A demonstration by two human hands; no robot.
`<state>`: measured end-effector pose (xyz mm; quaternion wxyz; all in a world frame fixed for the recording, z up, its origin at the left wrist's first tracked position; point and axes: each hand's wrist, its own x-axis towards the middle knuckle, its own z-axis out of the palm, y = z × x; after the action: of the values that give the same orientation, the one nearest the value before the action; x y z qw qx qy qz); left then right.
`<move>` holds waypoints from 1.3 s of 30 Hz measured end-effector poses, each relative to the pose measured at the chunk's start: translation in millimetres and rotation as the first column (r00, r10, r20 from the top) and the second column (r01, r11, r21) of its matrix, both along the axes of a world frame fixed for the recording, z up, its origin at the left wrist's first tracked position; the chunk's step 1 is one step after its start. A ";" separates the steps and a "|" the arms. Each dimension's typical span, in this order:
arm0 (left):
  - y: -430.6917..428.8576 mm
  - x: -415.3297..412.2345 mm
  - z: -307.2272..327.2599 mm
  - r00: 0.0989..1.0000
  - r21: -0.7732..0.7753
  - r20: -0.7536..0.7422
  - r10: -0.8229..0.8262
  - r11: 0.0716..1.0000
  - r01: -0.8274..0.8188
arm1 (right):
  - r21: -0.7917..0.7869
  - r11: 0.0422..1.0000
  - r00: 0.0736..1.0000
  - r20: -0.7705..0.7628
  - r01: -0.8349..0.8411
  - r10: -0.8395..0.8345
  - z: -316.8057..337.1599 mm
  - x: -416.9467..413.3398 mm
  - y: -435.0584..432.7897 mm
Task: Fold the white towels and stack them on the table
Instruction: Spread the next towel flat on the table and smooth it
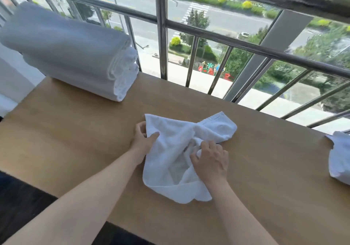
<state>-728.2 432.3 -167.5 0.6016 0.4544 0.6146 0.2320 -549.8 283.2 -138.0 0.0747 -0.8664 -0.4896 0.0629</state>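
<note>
A crumpled white towel (170, 150) lies in the middle of the wooden table (265, 178). My left hand (143, 137) pinches the towel's left edge between thumb and fingers. My right hand (210, 160) grips a bunched fold near the towel's centre, fingers curled into the cloth. A tall stack of folded white towels (72, 51) stands at the table's far left corner. Another loose white towel (340, 159) lies at the right edge of the view, partly cut off.
A metal railing (162, 28) with vertical bars runs along the table's far side, with a street and trees far below. The table's near edge drops to a dark floor (22, 203) at lower left.
</note>
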 end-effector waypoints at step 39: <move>91.6 -32.5 -6.4 0.519 0.303 -0.447 -0.728 0.422 0.854 | -0.389 0.919 0.993 -0.117 -0.059 0.014 -47.1 -51.1 -2.9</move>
<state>-760.7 523.9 -173.9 0.4205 0.8514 0.3134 0.0067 -601.0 280.3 -185.1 -0.0740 -0.8497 -0.4784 0.2090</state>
